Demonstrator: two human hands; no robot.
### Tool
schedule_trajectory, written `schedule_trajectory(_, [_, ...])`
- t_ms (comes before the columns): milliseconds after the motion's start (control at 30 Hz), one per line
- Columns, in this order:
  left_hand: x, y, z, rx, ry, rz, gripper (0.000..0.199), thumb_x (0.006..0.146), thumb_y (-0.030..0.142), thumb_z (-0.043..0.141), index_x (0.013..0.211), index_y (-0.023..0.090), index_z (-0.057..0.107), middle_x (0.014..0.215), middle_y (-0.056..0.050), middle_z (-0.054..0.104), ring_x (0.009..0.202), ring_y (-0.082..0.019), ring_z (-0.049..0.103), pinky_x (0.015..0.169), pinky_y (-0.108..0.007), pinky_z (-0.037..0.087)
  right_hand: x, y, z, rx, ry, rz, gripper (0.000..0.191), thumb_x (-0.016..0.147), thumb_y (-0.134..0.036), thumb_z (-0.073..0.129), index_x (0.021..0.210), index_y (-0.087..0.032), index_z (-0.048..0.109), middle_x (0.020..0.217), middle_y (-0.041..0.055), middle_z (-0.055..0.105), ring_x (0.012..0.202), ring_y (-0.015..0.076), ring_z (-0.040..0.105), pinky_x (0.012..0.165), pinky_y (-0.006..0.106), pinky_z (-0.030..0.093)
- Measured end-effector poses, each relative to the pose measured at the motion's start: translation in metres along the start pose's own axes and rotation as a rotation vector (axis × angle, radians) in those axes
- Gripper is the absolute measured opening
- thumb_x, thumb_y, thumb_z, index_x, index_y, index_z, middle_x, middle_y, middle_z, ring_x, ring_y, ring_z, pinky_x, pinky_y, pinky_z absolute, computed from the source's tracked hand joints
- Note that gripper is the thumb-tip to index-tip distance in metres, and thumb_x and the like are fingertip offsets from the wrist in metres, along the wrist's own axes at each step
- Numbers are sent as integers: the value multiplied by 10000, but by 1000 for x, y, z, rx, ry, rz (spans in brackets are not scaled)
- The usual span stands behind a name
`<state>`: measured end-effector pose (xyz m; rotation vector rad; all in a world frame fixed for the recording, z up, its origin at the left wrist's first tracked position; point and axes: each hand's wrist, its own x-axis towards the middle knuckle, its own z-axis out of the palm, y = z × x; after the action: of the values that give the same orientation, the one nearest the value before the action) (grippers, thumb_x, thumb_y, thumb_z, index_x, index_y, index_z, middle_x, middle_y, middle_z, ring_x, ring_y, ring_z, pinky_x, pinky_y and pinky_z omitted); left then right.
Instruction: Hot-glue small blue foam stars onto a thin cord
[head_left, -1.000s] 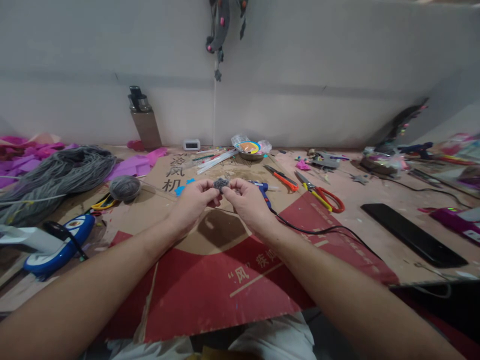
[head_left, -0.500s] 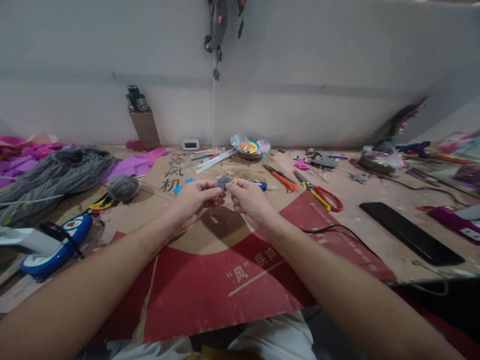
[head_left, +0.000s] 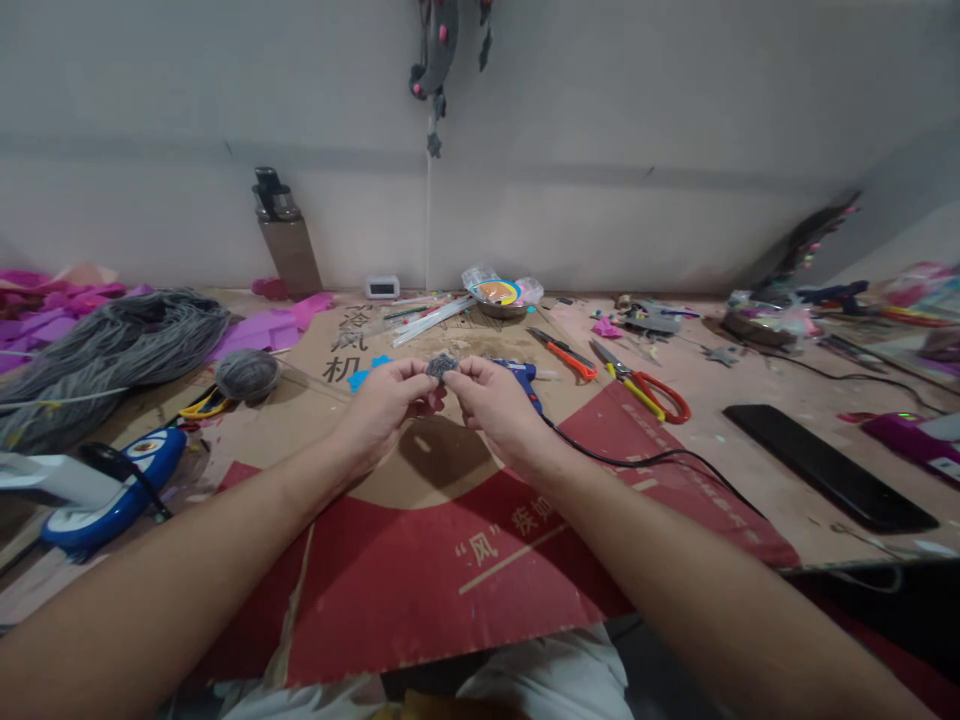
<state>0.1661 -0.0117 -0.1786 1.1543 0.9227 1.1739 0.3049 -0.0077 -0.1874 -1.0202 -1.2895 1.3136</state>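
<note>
Between my two hands, just above the cardboard sheet (head_left: 420,560), is a small grey fuzzy piece (head_left: 442,366) that looks like wound yarn. My left hand (head_left: 397,400) pinches its left side between thumb and fingers. From the right, my right hand (head_left: 487,395) pinches the same piece, so the fingertips of both hands nearly meet. Fingers cover part of it, and its exact shape is too small to make out. Behind my right hand lies a blue glue gun (head_left: 521,372), partly hidden, with its black cord running right.
A grey yarn ball (head_left: 247,375) and a large grey yarn skein (head_left: 135,340) lie left. Orange-handled scissors (head_left: 649,390), a utility knife (head_left: 570,355) and a black phone-like slab (head_left: 829,465) lie right. A bowl of packets (head_left: 501,300) stands at the back.
My right hand has shifted slightly left and the grey piece sits a little lower and further left. More of the blue glue gun shows. Both hands keep their pinch.
</note>
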Motion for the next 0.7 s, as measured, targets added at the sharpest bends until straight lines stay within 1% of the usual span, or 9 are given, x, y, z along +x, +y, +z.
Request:
schedule_trajectory(133, [2, 2, -4, -33, -84, -76, 165, 633, 209, 714, 755, 127, 639, 708, -35, 648, 594, -109, 571, 619, -264, 441, 3, -3, -5, 130, -19, 103, 224, 711, -311, 613, 685, -208, 416, 487, -112, 321, 394, 31, 203, 380, 187, 117])
schedule_trajectory(233, [4, 3, -7, -10, -71, -77, 163, 685, 270, 696, 710, 123, 630, 692, -47, 647, 583, -113, 576, 613, -269, 451, 3, -4, -6, 148, -56, 138, 223, 716, -297, 607, 684, -209, 405, 484, -115, 299, 392, 29, 192, 381, 185, 100])
schedule_trajectory(333, [6, 2, -8, 37, -36, -46, 175, 702, 282, 688, 661, 129, 615, 654, -34, 634, 556, -105, 566, 584, -254, 443, 1, -5, -5, 174, -96, 150, 220, 717, -295, 602, 694, -210, 400, 494, -120, 269, 399, 28, 170, 386, 184, 92])
schedule_trajectory(433, [5, 2, -7, 81, -4, -21, 172, 714, 282, 677, 652, 133, 619, 641, -26, 629, 549, -101, 561, 580, -248, 440, 0, -7, -5, 167, -102, 126, 234, 700, -325, 615, 720, -214, 410, 522, -116, 277, 410, 33, 176, 388, 188, 96])
schedule_trajectory(500, [4, 2, -7, 122, 0, 8, 179, 725, 284, 665, 636, 137, 616, 617, -20, 616, 548, -103, 557, 581, -248, 439, 0, -7, -5, 110, -82, 89, 238, 685, -347, 630, 732, -210, 441, 534, -107, 324, 417, 37, 202, 387, 193, 114])
schedule_trajectory(600, [3, 0, -7, 198, -15, 45, 199, 743, 301, 648, 626, 144, 613, 594, -15, 600, 554, -111, 553, 586, -258, 438, 1, -4, -6, 25, -31, 21, 216, 667, -340, 641, 737, -197, 495, 550, -83, 418, 431, 44, 260, 398, 203, 163])
schedule_trajectory(700, [2, -1, -8, 262, -29, 76, 223, 763, 328, 633, 634, 147, 619, 603, -20, 604, 568, -117, 550, 596, -269, 438, 3, -1, -6, -37, -1, -29, 190, 668, -330, 637, 703, -192, 510, 544, -69, 443, 453, 58, 318, 425, 212, 228])
